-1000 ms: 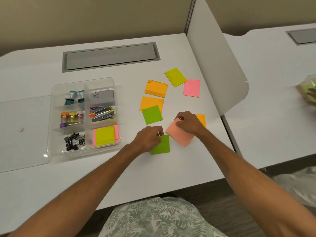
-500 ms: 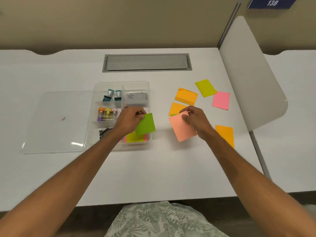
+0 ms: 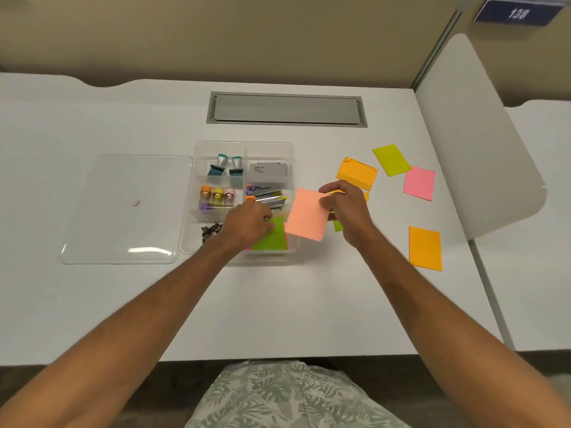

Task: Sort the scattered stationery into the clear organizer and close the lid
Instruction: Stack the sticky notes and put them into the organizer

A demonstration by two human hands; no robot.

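Observation:
The clear organizer (image 3: 244,146) sits mid-table with stamps, small bottles, binder clips, staplers and a card box in its compartments. My left hand (image 3: 247,225) rests on a green sticky pad (image 3: 273,237) lying in the front right compartment. My right hand (image 3: 347,208) holds a salmon sticky pad (image 3: 307,217) lifted just over the organizer's right edge. A second green pad (image 3: 337,225) peeks out beneath that hand. The clear lid (image 3: 129,208) lies flat to the organizer's left.
Loose pads lie to the right: an orange pad (image 3: 357,174), a yellow-green pad (image 3: 391,159), a pink pad (image 3: 419,183) and another orange pad (image 3: 425,248). A white divider panel (image 3: 482,134) stands at the right. A grey cable hatch (image 3: 285,109) lies behind the organizer.
My left hand has lowered the green pad into the front right compartment. My right hand has carried the salmon pad leftward to the organizer's right edge.

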